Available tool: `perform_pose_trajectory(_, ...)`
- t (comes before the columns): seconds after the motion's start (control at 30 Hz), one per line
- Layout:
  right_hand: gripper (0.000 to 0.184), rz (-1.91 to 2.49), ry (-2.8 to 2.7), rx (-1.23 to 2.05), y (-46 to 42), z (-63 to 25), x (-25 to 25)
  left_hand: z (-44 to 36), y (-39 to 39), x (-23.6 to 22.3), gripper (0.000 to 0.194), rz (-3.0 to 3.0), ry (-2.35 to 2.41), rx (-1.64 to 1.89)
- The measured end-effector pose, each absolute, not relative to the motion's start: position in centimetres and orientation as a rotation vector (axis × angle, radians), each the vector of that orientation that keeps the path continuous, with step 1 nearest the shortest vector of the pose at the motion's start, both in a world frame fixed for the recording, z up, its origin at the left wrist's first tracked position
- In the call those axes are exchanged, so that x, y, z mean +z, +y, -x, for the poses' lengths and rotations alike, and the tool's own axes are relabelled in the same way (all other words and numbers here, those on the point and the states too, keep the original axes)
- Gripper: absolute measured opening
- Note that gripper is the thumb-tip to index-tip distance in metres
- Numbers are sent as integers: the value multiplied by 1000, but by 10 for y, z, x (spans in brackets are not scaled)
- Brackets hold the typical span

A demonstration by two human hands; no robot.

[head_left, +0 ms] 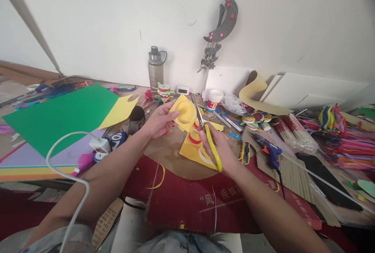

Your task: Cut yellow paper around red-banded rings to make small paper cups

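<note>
Between the thumb and fingers of my left hand (162, 121) is a piece of yellow paper (185, 106) with a pale ring on it. My right hand (218, 147) grips yellow-handled scissors (211, 143), blades pointing up and away from me. The blades (197, 108) stand at the right edge of the held paper; whether they touch it I cannot tell. Under my right hand lies another yellow sheet (189, 153) with a red ring (194, 136) and a white ring on it, partly covered by the hand.
A green sheet (64, 116) and a white charger with cable (99, 143) lie left. To the right are a utility knife (245, 153), a blue glue gun (271, 151) and a black phone (328, 179). A bottle (155, 69) and a paper cup (215, 98) stand behind.
</note>
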State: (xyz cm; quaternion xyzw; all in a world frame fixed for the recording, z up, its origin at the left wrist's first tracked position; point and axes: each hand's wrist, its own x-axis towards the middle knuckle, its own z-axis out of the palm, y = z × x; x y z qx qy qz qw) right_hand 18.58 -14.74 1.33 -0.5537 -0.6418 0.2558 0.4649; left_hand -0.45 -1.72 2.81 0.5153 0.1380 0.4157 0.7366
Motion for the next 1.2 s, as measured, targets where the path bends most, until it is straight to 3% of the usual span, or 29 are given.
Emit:
perform_pose_trajectory(0.7,43,1420,-1580,426,-140,-181,10,-20,-39,10,34,-718,309,1147)
perform_pose_trajectory(0.83,41,1350,-1575,526,-142,-178,11,-19,-40,16,25,-668,329,1170)
perform_pose_trajectory(1.2,42,1227,-1458,707,-138,-175,-2,-17,-45,13,33,-744,356,1084)
